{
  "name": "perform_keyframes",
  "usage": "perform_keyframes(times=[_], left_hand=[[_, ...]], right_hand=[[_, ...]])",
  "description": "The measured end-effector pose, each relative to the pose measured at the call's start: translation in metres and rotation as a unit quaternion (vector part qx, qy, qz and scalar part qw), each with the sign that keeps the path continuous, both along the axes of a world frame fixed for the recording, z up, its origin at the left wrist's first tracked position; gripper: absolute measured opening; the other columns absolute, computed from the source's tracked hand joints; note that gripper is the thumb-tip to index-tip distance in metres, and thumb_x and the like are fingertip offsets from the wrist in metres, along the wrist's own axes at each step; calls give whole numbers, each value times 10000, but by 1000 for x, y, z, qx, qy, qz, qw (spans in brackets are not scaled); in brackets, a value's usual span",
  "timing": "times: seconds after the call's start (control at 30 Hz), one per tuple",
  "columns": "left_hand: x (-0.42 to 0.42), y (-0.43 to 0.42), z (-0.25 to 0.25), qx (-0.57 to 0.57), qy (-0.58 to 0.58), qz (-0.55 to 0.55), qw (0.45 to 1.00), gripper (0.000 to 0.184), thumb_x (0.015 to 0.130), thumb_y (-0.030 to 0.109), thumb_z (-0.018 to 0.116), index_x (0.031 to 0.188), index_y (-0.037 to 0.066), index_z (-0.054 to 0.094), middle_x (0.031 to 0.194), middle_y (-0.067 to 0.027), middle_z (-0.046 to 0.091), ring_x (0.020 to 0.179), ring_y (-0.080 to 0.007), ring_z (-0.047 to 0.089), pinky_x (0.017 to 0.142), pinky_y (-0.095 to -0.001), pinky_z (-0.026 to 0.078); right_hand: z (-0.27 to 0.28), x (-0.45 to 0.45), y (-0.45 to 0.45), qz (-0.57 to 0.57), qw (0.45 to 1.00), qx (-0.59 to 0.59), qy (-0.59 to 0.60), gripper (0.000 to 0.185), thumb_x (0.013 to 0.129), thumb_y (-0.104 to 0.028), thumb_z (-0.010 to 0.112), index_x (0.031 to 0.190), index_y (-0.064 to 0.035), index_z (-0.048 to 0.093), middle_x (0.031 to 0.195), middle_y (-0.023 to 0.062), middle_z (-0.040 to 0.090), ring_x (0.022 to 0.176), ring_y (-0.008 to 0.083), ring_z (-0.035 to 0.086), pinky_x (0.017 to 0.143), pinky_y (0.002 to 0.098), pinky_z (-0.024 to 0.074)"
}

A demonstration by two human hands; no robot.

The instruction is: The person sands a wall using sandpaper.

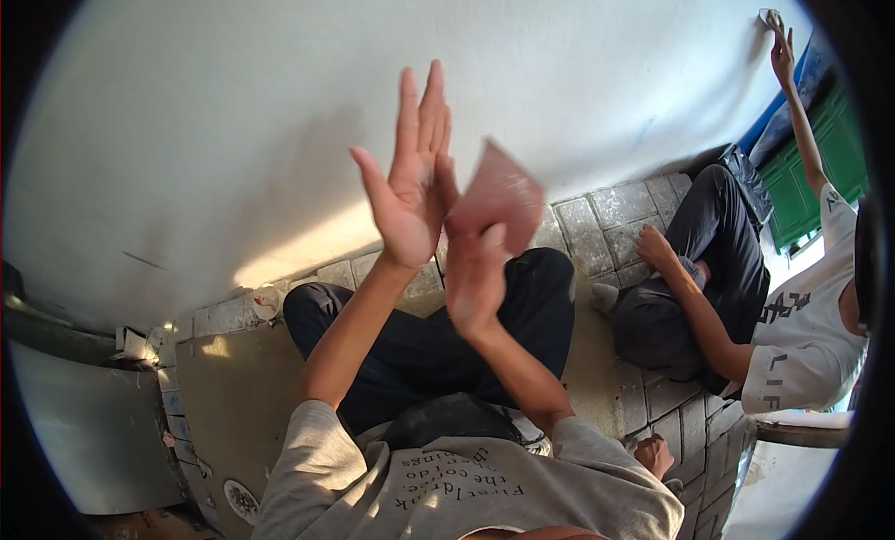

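Observation:
My left hand (410, 200) is raised in front of the white wall, palm in view, fingers stretched out and thumb apart; nothing is in it. Close beside it on the right is my right hand (477, 279), slightly blurred. It grips a reddish-brown square sheet that looks like sandpaper (508, 200), thumb over the near face and the other fingers partly hidden. The sheet is tilted, one corner pointing up. Whether the two hands touch at the edge, I cannot tell.
The white wall (280, 92) rises ahead above grey paving bricks (620, 204). To the right sits another person (802, 325), one arm reaching up the wall with a small item in hand. A black bag (750, 190) lies near a green panel (820, 158). A dish (240, 501) rests at lower left.

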State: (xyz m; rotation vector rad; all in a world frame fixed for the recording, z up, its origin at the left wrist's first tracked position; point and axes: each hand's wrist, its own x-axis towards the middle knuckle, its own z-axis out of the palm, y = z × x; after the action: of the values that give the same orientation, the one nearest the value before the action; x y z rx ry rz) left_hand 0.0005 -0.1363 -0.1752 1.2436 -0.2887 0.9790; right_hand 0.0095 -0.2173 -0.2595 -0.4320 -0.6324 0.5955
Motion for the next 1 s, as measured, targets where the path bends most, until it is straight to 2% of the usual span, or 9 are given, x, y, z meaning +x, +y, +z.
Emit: perform_keyframes(times=[0.37,0.47,0.53,0.63,0.67,0.7,0.73,0.83,1.0], left_hand=[[-39,-48,-60,173,227,-9,958,872,1019,628,19,1576,-42,-3,1677,-154,31,1548,-252,22,1239,-386,40],[-24,-18,-46,-81,196,-46,976,930,991,691,35,1581,-27,25,1678,-120,82,1545,-216,75,1242,-347,75],[-9,-6,-32,22,152,90,984,965,973,733,61,1587,-11,52,1672,-101,133,1538,-200,116,1240,-336,97],[-24,-10,-49,-114,217,-104,964,974,970,743,81,1587,-12,75,1666,-103,159,1535,-207,136,1240,-351,100],[-36,-20,-54,-189,256,-139,938,1018,948,779,106,1585,-16,103,1663,-107,170,1528,-216,163,1238,-375,104],[-35,-19,-52,-137,211,-171,953,1058,927,808,123,1578,-26,133,1659,-118,183,1521,-267,191,1235,-411,130],[-42,-11,-54,-174,177,-226,942,1044,930,804,136,1580,-13,144,1652,-131,198,1514,-292,203,1228,-434,154],[-69,10,-64,-264,102,-235,930,999,945,783,165,1583,15,172,1624,-165,247,1493,-340,237,1207,-476,205],[-94,31,-83,-261,157,-155,940,873,998,700,208,1564,37,256,1516,-211,398,1351,-376,428,1114,-508,343]], right_hand=[[46,62,15,-174,976,-131,-31,522,1098,-415,288,910,-33,591,988,54,630,921,136,572,773,311,446],[12,27,26,-153,915,-287,-239,496,1090,-379,298,985,7,592,842,94,651,804,226,620,792,378,474],[25,2,31,-317,877,-68,-355,440,1080,-253,322,1282,88,514,1259,275,572,1248,397,505,1129,476,292],[14,19,37,-275,859,-231,-366,442,1085,-223,294,1325,94,489,1444,308,416,1394,420,342,1167,483,222],[35,40,39,-476,787,-231,-318,468,1093,-245,282,1259,119,524,1249,308,589,1205,438,532,1078,498,346],[17,64,43,-265,887,-326,-195,521,1103,-291,277,1183,140,558,1077,281,670,1041,412,623,984,483,412],[33,74,57,-398,894,-185,-90,655,1098,-438,303,1051,115,651,951,147,671,895,191,593,850,366,469],[30,112,33,-287,854,-398,-171,508,1104,-314,339,1067,110,615,938,193,664,823,225,600,793,375,480],[15,96,34,-445,818,-251,-264,333,1067,-171,453,1132,114,613,1039,197,685,942,264,652,829,351,490]])
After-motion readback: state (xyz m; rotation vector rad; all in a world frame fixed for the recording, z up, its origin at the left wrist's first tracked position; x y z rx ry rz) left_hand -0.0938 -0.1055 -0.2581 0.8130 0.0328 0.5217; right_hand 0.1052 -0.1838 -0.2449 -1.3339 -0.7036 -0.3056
